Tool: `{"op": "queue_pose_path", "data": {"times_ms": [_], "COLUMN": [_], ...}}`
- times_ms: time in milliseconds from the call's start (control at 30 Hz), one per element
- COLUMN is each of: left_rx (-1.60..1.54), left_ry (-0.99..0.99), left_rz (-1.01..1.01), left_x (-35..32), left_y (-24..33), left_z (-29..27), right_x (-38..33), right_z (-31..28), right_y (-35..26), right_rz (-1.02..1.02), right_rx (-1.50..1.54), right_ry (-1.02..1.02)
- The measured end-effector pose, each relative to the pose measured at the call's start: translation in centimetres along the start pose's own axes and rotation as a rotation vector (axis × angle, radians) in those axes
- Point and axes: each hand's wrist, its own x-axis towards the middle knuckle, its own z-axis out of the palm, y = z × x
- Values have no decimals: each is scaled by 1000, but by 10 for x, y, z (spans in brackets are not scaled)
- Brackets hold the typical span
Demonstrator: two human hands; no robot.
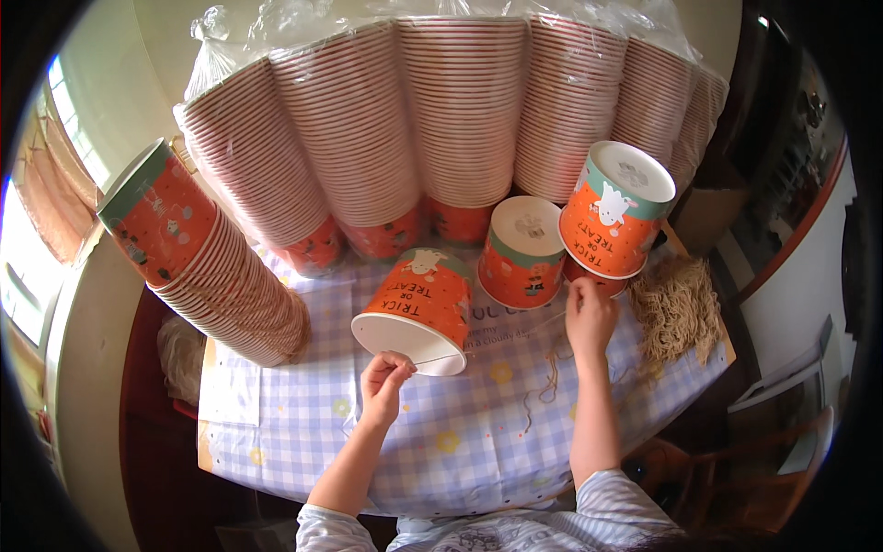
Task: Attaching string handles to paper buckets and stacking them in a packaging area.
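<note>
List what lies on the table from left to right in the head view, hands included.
Leaning stack of orange paper cups → left hand → paper cup lying on its side → upside-down cup → right hand → tilted upside-down cup → bundle of tan string.

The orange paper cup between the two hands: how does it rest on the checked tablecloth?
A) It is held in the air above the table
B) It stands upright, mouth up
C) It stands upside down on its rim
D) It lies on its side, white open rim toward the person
D: the orange paper cup lies tipped over on the checked tablecloth, its white open rim facing the person, next to the left hand.
</note>
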Motion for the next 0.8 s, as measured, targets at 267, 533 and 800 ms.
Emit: {"op": "queue_pose_path", "data": {"times_ms": [267,533,800], "left_rx": [-216,-130,535], "left_ry": [41,-143,-242], "left_rz": [62,-10,240], "left_x": [5,-8,-11], "left_y": [10,13,16], "left_z": [-3,12,24], "right_x": [-35,-71,-65], "right_z": [13,20,-5], "right_y": [-64,-87,-105], "right_rz": [-171,186,-690], "right_rx": [799,1195,650], "right_ry": [-496,-1025,-481]}}
